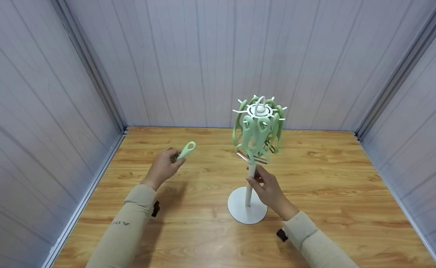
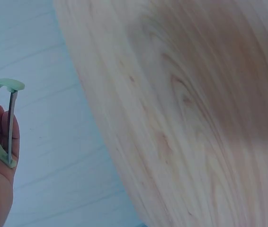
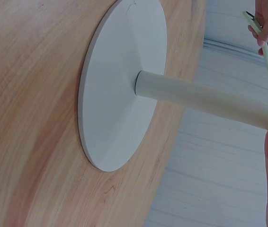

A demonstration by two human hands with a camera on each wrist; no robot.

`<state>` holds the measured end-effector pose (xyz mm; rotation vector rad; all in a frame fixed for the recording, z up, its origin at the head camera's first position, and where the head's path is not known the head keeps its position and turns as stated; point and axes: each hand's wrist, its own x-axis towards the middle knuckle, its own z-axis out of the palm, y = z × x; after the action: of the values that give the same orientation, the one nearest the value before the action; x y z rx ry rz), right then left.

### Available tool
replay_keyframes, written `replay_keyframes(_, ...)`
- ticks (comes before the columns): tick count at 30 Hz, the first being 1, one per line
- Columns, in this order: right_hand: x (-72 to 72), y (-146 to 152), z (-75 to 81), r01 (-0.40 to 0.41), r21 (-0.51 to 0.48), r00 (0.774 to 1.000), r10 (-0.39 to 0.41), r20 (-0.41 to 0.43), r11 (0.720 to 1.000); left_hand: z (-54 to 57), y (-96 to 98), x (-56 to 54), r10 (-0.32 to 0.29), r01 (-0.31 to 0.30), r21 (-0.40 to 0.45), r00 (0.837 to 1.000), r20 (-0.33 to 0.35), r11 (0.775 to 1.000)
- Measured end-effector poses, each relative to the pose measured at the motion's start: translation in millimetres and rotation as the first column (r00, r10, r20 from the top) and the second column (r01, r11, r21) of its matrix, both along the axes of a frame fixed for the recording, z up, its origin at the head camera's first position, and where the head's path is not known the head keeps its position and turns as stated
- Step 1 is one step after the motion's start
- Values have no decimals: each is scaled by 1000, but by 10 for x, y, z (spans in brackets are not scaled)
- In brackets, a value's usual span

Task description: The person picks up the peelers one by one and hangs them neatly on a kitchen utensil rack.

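A light green peeler (image 1: 187, 149) is in my left hand (image 1: 163, 166), held over the left part of the table. Its looped handle points up and away, and its curved head with the metal blade shows by the palm in the left wrist view. My right hand (image 1: 271, 189) grips the white pole (image 1: 248, 197) of an upright stand, thumb and fingers around it just below the hanging tools. Several green peelers (image 1: 259, 137) hang by their handle loops from the hooks of the stand's white top ring (image 1: 259, 110), some with toothed metal blades.
The stand's round white base (image 3: 110, 94) rests on the wood-grain table (image 1: 203, 238). Pale panelled walls (image 1: 188, 67) rise at the back, left and right. Some white hooks (image 1: 282, 119) stick out around the top ring.
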<state>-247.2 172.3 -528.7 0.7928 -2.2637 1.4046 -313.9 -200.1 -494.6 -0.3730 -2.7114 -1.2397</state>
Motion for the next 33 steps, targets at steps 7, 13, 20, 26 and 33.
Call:
replay_keyframes(7, -16, -1, -9, -3, 14, 1000, 3, 8, 1000, 64, 92, 40, 24, -20, 46, 997, -80, 999)
replay_keyframes(13, -8, 0, -6, -10, 2, 1000, 10, 13, 1000, 144, 186, 66, 27, -10, 110, 988, -154, 994)
replay_keyframes(20, -9, -7, -20, -14, -21, 1000, 14, -5, 1000, 285, 319, 117, 12, 17, 110, 967, -256, 994)
replay_keyframes(26, -10, -7, -20, -5, -16, 1000, 5, 8, 1000, 382, 414, 160, -12, 50, 129, 958, -287, 990)
replay_keyframes(33, -6, -4, -4, 0, -5, 1000, 0, 3, 1000, 525, 509, 199, -30, 88, 150, 935, -353, 985)
